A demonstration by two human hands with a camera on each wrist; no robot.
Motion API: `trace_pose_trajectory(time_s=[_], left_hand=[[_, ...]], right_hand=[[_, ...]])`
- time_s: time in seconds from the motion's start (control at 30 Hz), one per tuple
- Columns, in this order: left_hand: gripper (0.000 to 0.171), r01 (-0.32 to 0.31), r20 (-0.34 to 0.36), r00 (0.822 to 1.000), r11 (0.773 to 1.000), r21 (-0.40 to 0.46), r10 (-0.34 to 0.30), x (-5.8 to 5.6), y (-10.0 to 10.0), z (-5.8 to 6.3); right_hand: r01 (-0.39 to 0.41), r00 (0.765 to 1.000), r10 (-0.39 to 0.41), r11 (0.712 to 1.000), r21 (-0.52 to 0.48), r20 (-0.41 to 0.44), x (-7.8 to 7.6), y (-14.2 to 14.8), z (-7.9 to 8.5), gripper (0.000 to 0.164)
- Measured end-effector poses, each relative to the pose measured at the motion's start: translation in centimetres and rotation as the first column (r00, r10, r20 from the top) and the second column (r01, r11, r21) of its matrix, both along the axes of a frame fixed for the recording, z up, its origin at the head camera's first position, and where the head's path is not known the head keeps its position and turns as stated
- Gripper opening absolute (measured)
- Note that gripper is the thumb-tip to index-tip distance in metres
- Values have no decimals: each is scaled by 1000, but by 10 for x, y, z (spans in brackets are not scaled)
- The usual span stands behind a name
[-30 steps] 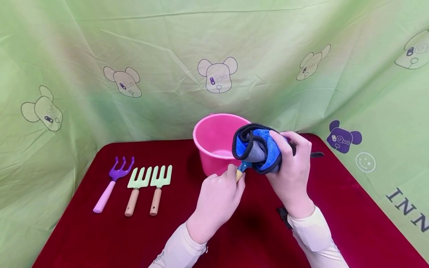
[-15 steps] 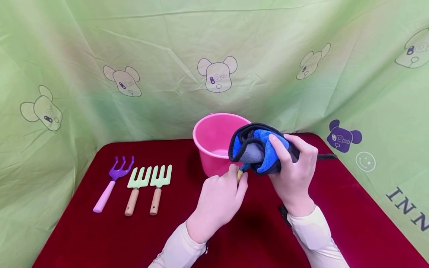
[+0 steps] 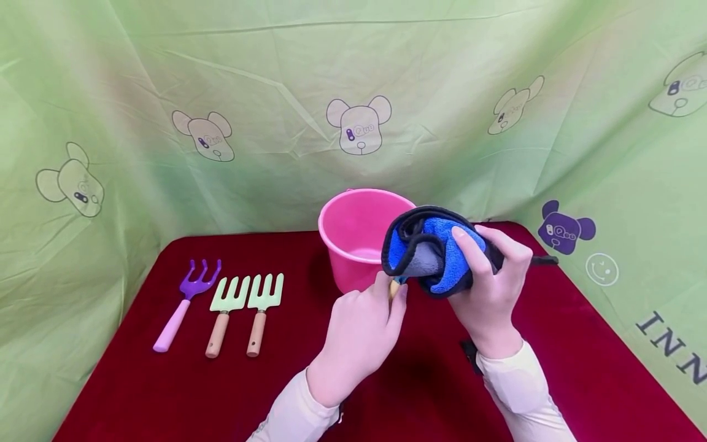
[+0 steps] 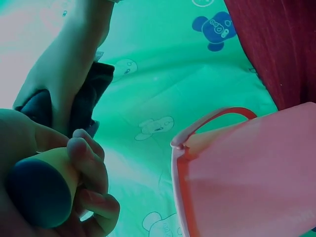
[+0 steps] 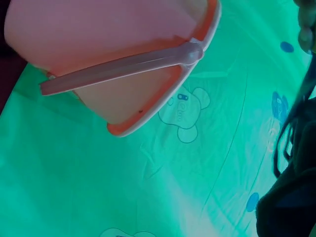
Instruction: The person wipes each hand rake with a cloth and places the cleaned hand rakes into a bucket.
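In the head view my left hand [image 3: 361, 331] grips the yellow handle [image 3: 394, 288] of a tool. In the left wrist view that handle ends in a dark blue cap [image 4: 39, 192]. A sliver of the tool's blue neck shows above the fingers; its head is hidden inside a blue and grey towel [image 3: 458, 264] with black edging. My right hand [image 3: 494, 288] holds this bunched towel around the tool, thumb and fingers curled over it. Both hands are raised above the table, in front of a pink bucket [image 3: 338, 265].
On the left of the red-covered table [image 3: 182, 393] lie a purple hand fork [image 3: 193, 285] with a pink handle and two pale green hand forks, one nearer the left [image 3: 229, 301] and one beside it [image 3: 265, 298]. A green printed curtain [image 3: 265, 172] stands behind and at the sides.
My right hand and the towel have shifted a little to the right. Less of the tool's blue neck shows now. The left hand has hardly moved.
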State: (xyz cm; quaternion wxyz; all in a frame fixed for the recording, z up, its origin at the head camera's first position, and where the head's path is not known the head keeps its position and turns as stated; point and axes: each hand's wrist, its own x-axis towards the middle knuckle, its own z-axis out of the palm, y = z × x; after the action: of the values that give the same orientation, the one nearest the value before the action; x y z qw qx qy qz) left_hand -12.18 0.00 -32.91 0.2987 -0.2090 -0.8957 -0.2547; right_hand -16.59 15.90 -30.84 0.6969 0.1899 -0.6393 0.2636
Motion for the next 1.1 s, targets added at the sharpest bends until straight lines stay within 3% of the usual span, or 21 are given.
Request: trace_pose_trajectory(time_s=[0.1, 0.3, 0.6, 0.83, 0.97, 1.1], left_hand=[[27, -13, 11, 1000, 1000, 12, 13, 0, -1, -1], [25, -8, 58, 998, 996, 88, 3, -1, -5, -1], [27, -64, 8, 998, 994, 91, 63, -3, -6, 0], [19, -95, -50, 994, 993, 70, 99, -2, -6, 1], [16, -104, -145, 983, 993, 54, 111, -3, -7, -3], [17, -81, -236, 968, 996, 28, 85, -4, -10, -8]], right_hand=[[-26, 1000, 26, 999, -36, -1, 2, -1, 3, 24], [-63, 998, 60, 990, -123, -28, 7, -2, 9, 23], [-63, 991, 35, 973, -222, -128, 23, -13, 20, 36], [-114, 988, 99, 986, -125, -122, 33, -19, 21, 35], [-187, 982, 187, 982, 4, -36, 36, -18, 18, 31], [-253, 966, 244, 960, 123, 88, 38, -18, 13, 33]])
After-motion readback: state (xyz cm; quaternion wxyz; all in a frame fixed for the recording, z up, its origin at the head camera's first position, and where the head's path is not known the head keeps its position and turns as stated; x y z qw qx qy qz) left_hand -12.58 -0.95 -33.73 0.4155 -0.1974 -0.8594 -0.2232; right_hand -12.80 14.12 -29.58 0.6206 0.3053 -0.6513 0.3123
